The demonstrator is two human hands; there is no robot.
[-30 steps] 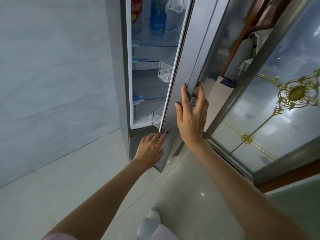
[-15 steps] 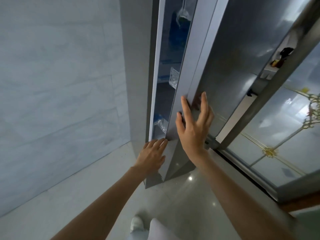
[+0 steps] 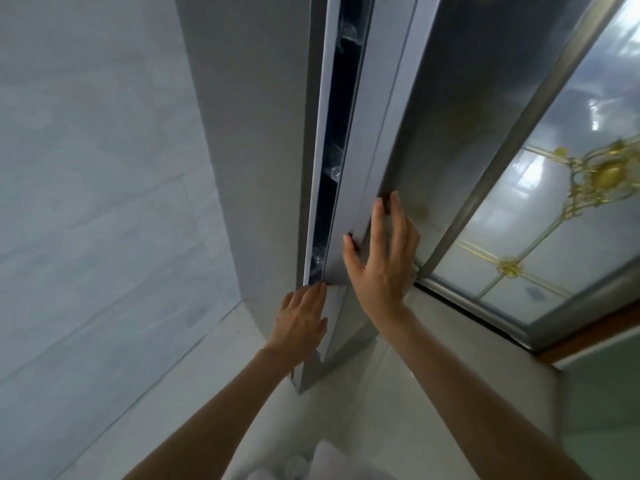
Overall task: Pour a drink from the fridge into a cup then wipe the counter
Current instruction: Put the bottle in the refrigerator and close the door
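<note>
A tall grey fridge [image 3: 256, 140] stands against the wall. Its grey door [image 3: 446, 109] is almost closed, leaving only a narrow dark gap [image 3: 341, 116] where clear door shelves glint. My right hand [image 3: 381, 261] lies flat on the door's outer face with the fingers spread and the thumb on its edge. My left hand [image 3: 301, 317] rests lower, fingers flat against the door's lower edge. Neither hand holds anything. No drink, cup or counter is in view.
A pale tiled wall [image 3: 90, 188] runs along the left. To the right is a frosted glass sliding door with gold ornament [image 3: 540, 237] in a metal frame. Glossy light floor tiles [image 3: 194, 393] lie below, with a white shoe [image 3: 294, 465] at the bottom.
The fridge door has swung from partly open to nearly closed under both hands. The shelves and bottles inside have gone out of sight. The view has shifted closer to the fridge.
</note>
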